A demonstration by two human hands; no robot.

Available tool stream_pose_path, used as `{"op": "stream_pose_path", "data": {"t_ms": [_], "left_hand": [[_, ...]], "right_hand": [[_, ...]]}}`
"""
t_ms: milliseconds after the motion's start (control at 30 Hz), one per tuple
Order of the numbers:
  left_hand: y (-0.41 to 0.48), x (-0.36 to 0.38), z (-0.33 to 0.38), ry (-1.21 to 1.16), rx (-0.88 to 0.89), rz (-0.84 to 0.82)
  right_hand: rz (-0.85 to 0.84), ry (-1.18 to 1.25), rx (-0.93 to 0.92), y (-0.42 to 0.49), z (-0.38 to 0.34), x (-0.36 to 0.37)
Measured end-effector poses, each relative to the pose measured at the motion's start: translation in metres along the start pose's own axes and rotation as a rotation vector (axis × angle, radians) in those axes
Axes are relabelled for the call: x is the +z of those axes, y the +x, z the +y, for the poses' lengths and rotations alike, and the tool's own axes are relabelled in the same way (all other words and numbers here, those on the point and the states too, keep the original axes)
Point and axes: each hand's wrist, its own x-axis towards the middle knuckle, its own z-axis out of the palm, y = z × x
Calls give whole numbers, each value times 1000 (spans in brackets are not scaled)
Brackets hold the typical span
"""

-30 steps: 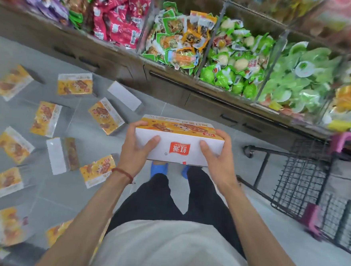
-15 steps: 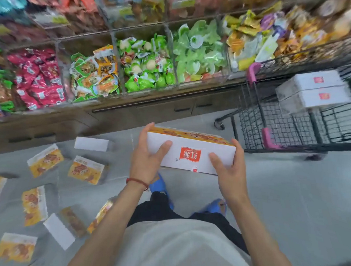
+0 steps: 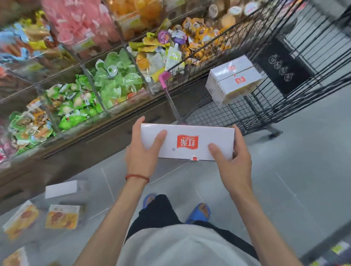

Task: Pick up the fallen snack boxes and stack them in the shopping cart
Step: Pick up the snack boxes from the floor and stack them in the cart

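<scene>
Holds one white snack box [image 3: 186, 143] level in front of the body, above the grey floor [image 3: 302, 173], with the long side across the view and the red logo patch facing up, upside down to the camera. Grips the box's left end with the left hand [image 3: 143, 151]: thumb flat on the top face, fingers curled round the far edge. Grips the right end with the right hand [image 3: 233, 166] in the same manner: thumb on top, fingers wrapped over the end. Wears a red cord bracelet [image 3: 137, 177] on the left wrist and blue sandals [image 3: 199, 212] on both feet. Location of the held box: outside the shopping cart [image 3: 261, 109], just short of its near end. Cart build: black wire mesh with pink corner pieces, standing ahead and to the right, close beside the shelf bins [image 3: 112, 76] of wrapped sweets. Cart contents: stacked boxes [image 3: 234, 81] of the same white type with red logos, two side by side on top, resting on the mesh bottom; number of layers cannot be told. Remaining on the floor at lower left, near the base of the shelf unit: fallen boxes [image 3: 62, 216], blurred, most showing yellow-orange printed faces and one showing a plain white face. Exact count of these not readable at the frame edge.
</scene>
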Motion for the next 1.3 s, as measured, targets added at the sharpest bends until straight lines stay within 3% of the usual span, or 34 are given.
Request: {"op": "stream_pose_path", "data": {"t_ms": [367,767,967,1300], "left_hand": [[44,106,90,31,58,-87],[132,223,163,38,-99,-191],[152,273,172,85,-200,-156],[155,369,193,30,-417,10]], "right_hand": [[80,-12,32,110,-30,-77],[39,-115,125,267,-53,-124],[-43,-137,159,326,-58,-150],[-356,-249,160,435,-36,-203]]}}
